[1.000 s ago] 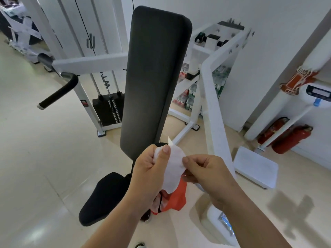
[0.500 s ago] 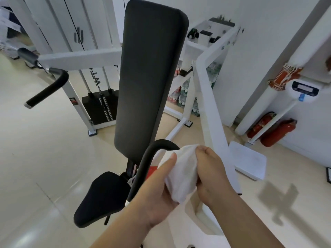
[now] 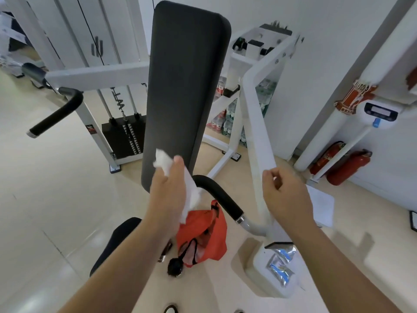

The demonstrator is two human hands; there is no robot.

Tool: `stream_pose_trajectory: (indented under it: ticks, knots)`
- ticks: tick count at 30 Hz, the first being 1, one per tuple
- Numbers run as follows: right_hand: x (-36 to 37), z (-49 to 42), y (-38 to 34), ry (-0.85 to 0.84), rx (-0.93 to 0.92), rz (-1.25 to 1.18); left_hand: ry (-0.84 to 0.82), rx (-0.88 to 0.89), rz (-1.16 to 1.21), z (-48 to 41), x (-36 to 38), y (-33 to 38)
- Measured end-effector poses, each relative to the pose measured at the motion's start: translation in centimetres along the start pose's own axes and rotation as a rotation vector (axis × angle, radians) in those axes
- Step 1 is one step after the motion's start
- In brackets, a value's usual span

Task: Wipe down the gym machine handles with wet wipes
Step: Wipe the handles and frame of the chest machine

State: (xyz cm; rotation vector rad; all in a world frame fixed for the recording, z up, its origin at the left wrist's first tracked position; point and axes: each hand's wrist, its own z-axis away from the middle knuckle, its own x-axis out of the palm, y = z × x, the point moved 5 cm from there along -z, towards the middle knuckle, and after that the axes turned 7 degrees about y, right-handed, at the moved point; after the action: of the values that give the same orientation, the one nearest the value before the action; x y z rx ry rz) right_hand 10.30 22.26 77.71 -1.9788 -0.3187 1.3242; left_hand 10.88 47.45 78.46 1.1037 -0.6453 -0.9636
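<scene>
Left hand [image 3: 168, 190] pinches a wet wipe [image 3: 191, 192] that hides the upper end of the black handle [image 3: 223, 201] between the hands; right hand [image 3: 285, 196] loosely curled, apparently empty.

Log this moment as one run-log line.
left hand: holds wet wipe at top bend of near handle | right hand: empty, beside white frame bar | far handle: no hand on it

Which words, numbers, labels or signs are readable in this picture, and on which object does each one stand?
No text can be read.
Weight stack: number strip too small.
Sticker on the machine leg: blurred.
Scale display: blurred.
Red print on the pillar: unreadable.
Foil packets: blurred.
</scene>
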Motion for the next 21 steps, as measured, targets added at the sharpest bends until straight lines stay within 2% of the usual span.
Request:
stream_pose_trajectory:
  ticks: [3,5,7,8,9,12,13,15,16,17,18,19,20,21]
  knots:
    - [2.0,-0.9,2.5,0.066,-0.172,0.178,-0.052,0.741,-0.433,0.7,3.1,3.7]
    - [3.8,0.0,4.0,0.059,-0.288,0.286,-0.178,0.966,-0.812,0.8,6.1,1.7]
    - [4.4,0.2,4.8,0.071,-0.343,0.270,-0.375,1.070,-1.217,0.8,8.8,-3.1]
    - [4.4,0.1,4.9,0.072,-0.340,0.253,-0.482,1.101,-1.350,1.4,9.3,-5.0]
    - [4.3,0.0,4.8,0.067,-0.328,0.247,-0.549,1.113,-1.380,1.8,9.4,-6.2]
    - [4.5,-0.3,4.7,0.073,-0.319,0.263,-0.685,0.880,-1.145,2.7,8.9,-6.0]
    - [4.6,-0.3,4.6,0.075,-0.327,0.291,-0.762,0.851,-1.161,2.7,8.9,-6.0]
    - [4.8,-0.3,4.5,0.083,-0.338,0.351,-0.914,0.705,-1.529,1.5,9.0,-6.8]
    - [4.8,-0.3,4.4,0.088,-0.340,0.363,-0.924,0.747,-1.692,1.1,8.9,-7.0]
    - [4.8,-0.3,4.3,0.095,-0.343,0.364,-0.869,0.965,-1.747,1.0,9.0,-6.7]
    - [4.7,-0.3,4.3,0.100,-0.347,0.359,-0.756,1.269,-1.721,1.5,9.1,-6.1]
    - [4.7,-0.2,4.3,0.100,-0.350,0.356,-0.679,1.475,-1.720,2.0,9.2,-6.1]
    - [4.6,-0.2,4.4,0.099,-0.353,0.352,-0.591,1.645,-1.677,2.3,9.1,-6.3]
    - [4.6,-0.2,4.4,0.098,-0.354,0.349,-0.573,1.729,-1.626,2.2,9.5,-6.7]
